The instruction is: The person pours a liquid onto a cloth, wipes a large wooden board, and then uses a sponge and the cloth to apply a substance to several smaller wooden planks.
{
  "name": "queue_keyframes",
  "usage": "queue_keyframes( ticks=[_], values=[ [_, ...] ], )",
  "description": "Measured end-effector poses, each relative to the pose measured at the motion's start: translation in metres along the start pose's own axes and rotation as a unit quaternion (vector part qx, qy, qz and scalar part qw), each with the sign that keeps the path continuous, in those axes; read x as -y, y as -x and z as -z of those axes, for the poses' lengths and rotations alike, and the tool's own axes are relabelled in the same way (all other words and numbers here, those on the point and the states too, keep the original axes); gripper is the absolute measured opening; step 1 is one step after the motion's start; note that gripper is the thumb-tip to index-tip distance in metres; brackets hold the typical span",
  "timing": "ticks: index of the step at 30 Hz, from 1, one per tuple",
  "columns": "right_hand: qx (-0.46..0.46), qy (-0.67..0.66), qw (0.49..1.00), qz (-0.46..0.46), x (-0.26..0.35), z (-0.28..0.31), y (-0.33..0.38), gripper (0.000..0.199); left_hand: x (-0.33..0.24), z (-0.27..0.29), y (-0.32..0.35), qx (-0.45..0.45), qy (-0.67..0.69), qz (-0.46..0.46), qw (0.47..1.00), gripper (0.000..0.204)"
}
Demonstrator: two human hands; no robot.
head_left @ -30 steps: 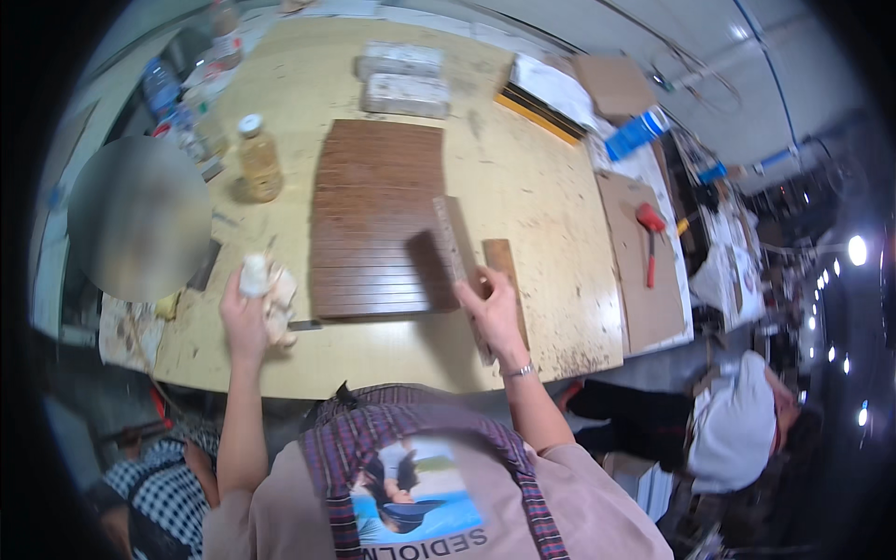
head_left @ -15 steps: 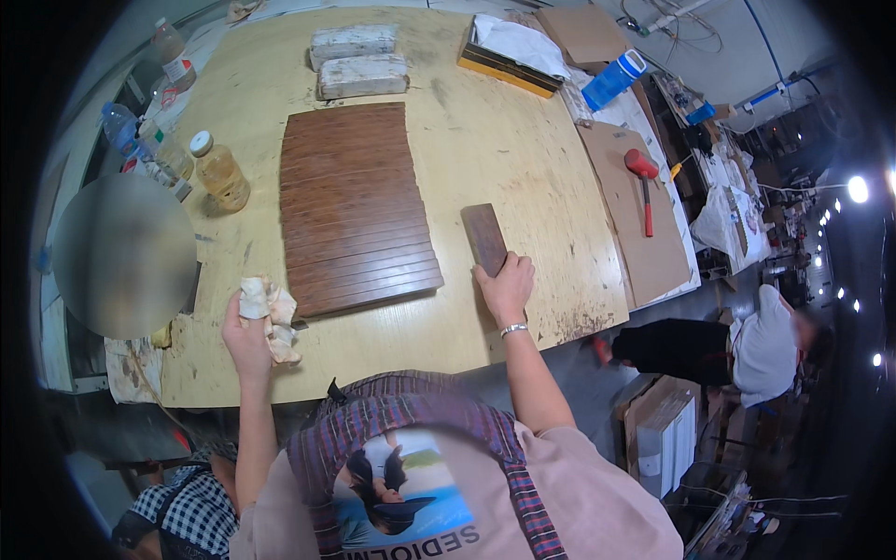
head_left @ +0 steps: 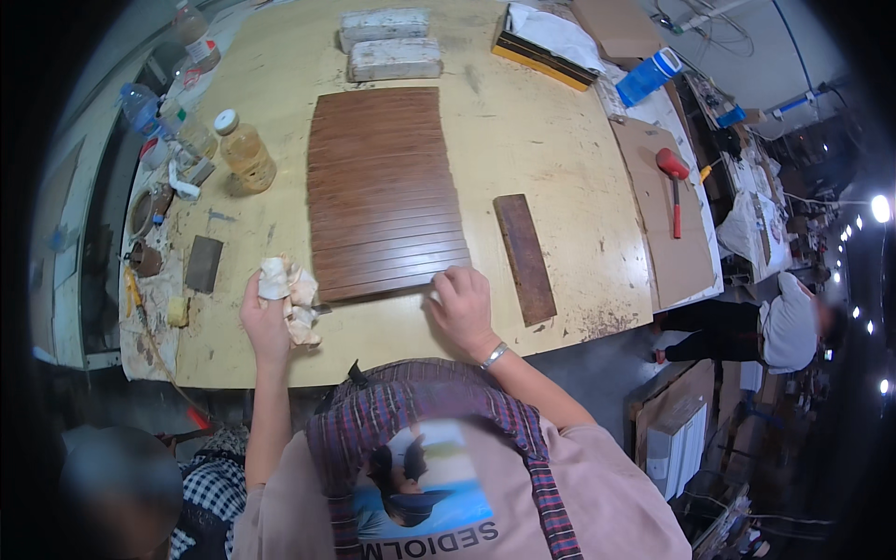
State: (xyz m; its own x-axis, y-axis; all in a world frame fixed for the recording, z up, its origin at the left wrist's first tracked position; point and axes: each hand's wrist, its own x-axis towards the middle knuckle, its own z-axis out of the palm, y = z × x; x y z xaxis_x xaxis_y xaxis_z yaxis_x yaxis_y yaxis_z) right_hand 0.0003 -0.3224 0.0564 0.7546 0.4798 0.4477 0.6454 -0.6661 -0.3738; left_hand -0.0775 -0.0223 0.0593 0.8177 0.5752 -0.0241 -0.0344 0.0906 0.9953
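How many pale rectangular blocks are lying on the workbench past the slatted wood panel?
2. One pale block lies at the far edge of the bench; the second pale block lies just nearer, between it and the slatted wood panel. Clutter could hide more.

A single head-worn fisheye camera looks steeply down from above onto the wooden counter (head_left: 523, 140), edges bending toward its rim.

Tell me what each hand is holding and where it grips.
The left hand clutches a crumpled pale rag, bunched in its fist. The right hand holds nothing; its fingertips rest on the near corner of the brown slatted panel.
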Motion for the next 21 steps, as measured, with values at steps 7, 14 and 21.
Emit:
queue_keyframes(
  ticks=[7, 14, 21],
  values=[
    [0.02, 0.017, 0.998, 0.05, 0.001, -0.012, 0.004, 0.028, -0.008, 0.001, 0.001, -0.018, -0.025, -0.013, 0.999, 0.028],
    [-0.021, 0.013, 0.999, 0.047, 0.008, -0.019, 0.0, 0.029, -0.015, 0.003, 0.002, -0.035, -0.01, 0.003, 0.999, 0.028],
    [0.011, 0.047, 0.996, 0.077, 0.004, -0.018, -0.002, 0.034, -0.007, 0.014, 0.003, -0.051, 0.004, 0.003, 0.999, 0.027]
  ],
)
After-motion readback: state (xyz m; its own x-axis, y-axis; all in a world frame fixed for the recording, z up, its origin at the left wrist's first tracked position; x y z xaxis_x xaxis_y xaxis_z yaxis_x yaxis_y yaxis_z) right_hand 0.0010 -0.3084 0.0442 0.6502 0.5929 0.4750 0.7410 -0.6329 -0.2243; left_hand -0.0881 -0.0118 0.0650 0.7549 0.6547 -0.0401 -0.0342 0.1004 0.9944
